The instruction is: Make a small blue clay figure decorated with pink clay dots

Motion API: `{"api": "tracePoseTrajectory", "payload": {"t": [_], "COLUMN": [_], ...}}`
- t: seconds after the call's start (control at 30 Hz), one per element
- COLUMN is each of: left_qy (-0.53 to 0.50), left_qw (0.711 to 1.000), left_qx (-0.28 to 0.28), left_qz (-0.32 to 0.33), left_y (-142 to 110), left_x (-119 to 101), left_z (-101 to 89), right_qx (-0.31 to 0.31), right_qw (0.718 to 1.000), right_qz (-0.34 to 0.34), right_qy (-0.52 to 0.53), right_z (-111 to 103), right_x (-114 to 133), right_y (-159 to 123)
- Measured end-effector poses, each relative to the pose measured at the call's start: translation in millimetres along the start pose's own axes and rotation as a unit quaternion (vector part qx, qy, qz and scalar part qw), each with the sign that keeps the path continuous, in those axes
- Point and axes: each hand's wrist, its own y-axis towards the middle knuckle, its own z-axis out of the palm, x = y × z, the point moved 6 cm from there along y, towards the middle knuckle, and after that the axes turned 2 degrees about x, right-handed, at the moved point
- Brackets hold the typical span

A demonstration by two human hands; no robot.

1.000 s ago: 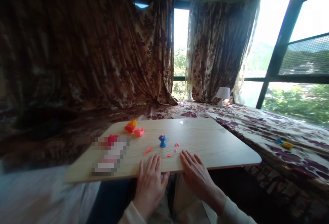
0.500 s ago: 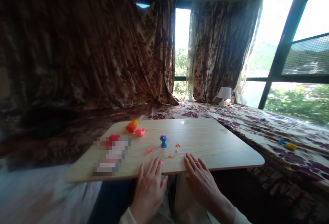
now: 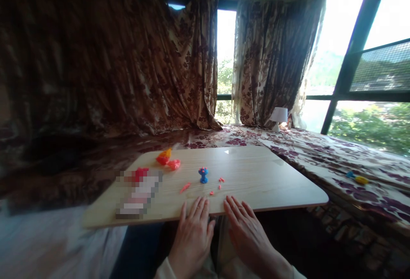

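Note:
On the front edge of a pale wooden table (image 3: 253, 172) my left hand (image 3: 194, 230) rests palm down, its fingers stretched out and holding nothing. Just to its right, my right hand (image 3: 245, 225) lies flat in the same way, also without anything in it. Beyond my fingertips a small blue clay figure (image 3: 203, 175) with pinkish-red dots on top stands upright. Around it lie a pink strip of clay (image 3: 185, 187), a small pink lump (image 3: 211, 193) and several tiny pink pieces (image 3: 221, 180).
Orange and red crumpled wraps (image 3: 164, 156) and a pink one (image 3: 174, 164) lie at the table's back left. A blurred-out flat item (image 3: 139, 195) is at the left. A white lamp (image 3: 279, 116) and a yellow-and-blue item (image 3: 361, 180) rest on the flowered cloth.
My left hand has slid slightly right and my right hand slightly left, so they are closer together. The figure and clay pieces have stayed in place.

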Motion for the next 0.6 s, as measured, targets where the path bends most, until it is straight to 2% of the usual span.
{"api": "tracePoseTrajectory", "payload": {"t": [0.07, 0.13, 0.3, 0.43, 0.6], "left_qy": [-0.012, -0.026, -0.102, -0.163, -0.184], "left_qw": [1.0, 0.999, 0.99, 0.982, 0.978], "left_qx": [-0.004, -0.007, 0.027, 0.025, 0.026], "left_qz": [0.003, -0.025, -0.089, -0.09, -0.093], "left_y": [2.7, 6.7, 15.4, 23.2, 32.0], "left_x": [-6.5, -5.3, 22.5, 42.0, 45.7], "left_z": [0.6, 0.2, -5.4, -11.4, -16.5], "right_qx": [0.0, 0.021, 0.088, 0.061, 0.027], "right_qw": [1.0, 0.999, 0.991, 0.977, 0.97], "right_qz": [-0.026, -0.022, 0.008, -0.013, 0.031], "right_qy": [0.012, 0.028, 0.102, 0.203, 0.239], "right_z": [-0.2, -1.6, -7.2, -14.5, -27.2], "right_x": [8.2, 7.3, -19.0, -37.9, -55.5], "right_y": [1.2, 9.8, 29.1, 28.8, 29.2]}}
